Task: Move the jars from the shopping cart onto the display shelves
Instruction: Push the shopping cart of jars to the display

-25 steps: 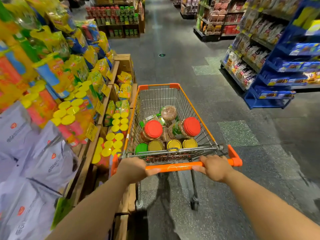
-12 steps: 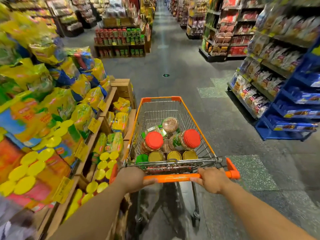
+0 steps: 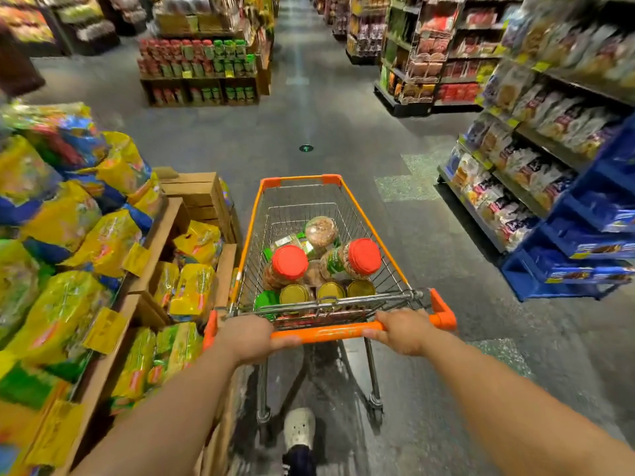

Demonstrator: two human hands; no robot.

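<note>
An orange-trimmed wire shopping cart (image 3: 386, 247) stands in the aisle straight ahead of me. Inside lie two red-lidded jars (image 3: 290, 262) (image 3: 364, 257), a clear jar of nuts (image 3: 321, 231), three gold-lidded jars (image 3: 330, 291) and a green-lidded one (image 3: 266, 300) near the handle. My left hand (image 3: 245, 336) grips the left end of the orange handle bar (image 3: 326, 334). My right hand (image 3: 403, 329) grips its right end.
Wooden display shelves (image 3: 161, 235) with yellow snack bags run close along the cart's left side. Blue racks (image 3: 580, 235) of packets line the right. A low stand of red and green bottles (image 3: 199, 67) sits far ahead left. Grey aisle floor stretches forward. My shoe (image 3: 300, 429) shows below the cart.
The cart and I have rolled forward along the aisle, past the yellow-lidded jars and white sacks on the left shelves. Both hands stay on the handle.
</note>
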